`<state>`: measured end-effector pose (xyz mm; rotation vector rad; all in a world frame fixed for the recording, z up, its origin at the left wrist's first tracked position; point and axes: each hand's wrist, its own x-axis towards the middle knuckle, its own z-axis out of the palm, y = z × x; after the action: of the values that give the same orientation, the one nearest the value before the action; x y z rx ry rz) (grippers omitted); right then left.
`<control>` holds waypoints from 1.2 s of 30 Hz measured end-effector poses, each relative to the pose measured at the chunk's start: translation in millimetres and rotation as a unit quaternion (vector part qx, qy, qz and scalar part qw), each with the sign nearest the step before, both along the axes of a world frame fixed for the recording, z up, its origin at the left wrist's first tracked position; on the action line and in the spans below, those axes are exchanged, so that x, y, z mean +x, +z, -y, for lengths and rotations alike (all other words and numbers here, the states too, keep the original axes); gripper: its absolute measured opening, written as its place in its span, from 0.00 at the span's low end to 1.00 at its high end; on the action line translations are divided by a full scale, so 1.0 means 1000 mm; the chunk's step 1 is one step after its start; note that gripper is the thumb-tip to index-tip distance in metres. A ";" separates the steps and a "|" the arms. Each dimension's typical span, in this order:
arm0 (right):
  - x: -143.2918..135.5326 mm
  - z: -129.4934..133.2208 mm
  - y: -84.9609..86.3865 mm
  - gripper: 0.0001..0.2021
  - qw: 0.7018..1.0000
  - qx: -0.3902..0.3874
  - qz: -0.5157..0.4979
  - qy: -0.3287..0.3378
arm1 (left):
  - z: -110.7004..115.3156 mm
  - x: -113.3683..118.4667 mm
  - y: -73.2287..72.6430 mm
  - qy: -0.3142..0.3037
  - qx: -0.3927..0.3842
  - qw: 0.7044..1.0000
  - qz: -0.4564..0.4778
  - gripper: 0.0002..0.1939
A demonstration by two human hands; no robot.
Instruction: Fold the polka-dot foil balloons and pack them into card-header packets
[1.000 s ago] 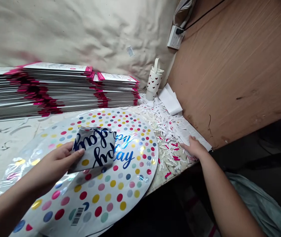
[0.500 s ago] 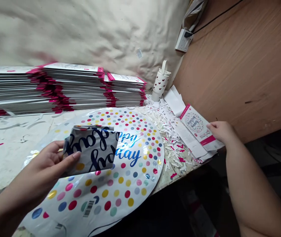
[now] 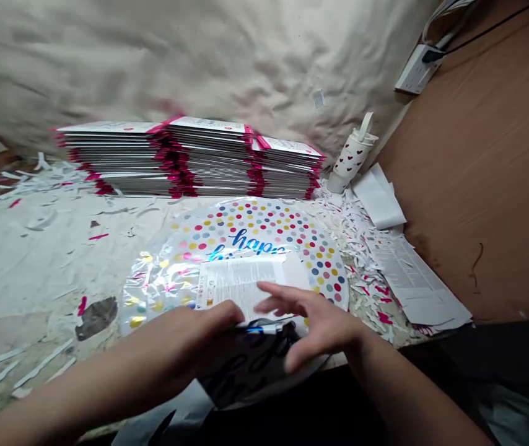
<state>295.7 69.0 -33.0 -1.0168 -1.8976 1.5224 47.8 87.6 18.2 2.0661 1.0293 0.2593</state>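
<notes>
My left hand [image 3: 211, 328] grips the upper left edge of a folded foil balloon [image 3: 250, 362], silvery with dark lettering, at the table's front edge. My right hand [image 3: 315, 322] is at the balloon's right side with thumb and fingers spread apart; whether it touches the foil I cannot tell. Just behind the folded foil, a white card [image 3: 241, 279] with fine printed text lies over a large flat round balloon [image 3: 324, 248] with coloured dots and blue lettering. My hands hide the card's lower part.
Tall stacks of pink-edged cards [image 3: 213, 161] line the wall. To their right stands a white tumbler with hearts [image 3: 352, 158], near paper shreds [image 3: 357, 235]. Printed sheets [image 3: 417, 285] lie at the right, below a power strip [image 3: 417, 68]. Paper strips [image 3: 41, 365] litter the left side.
My right hand has come from the card pile at the right to the middle, and a printed card now lies there. The folded balloon has moved right and lower. The view has turned left.
</notes>
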 end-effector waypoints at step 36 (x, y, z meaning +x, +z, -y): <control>0.051 -0.058 -0.011 0.14 0.943 -0.279 0.004 -0.183 | -0.053 0.071 -0.067 -0.230 0.379 0.894 -0.060 0.06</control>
<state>346.4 126.6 -44.4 -1.5170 -1.1930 1.8531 119.2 141.1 -48.5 2.9935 0.4918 0.3206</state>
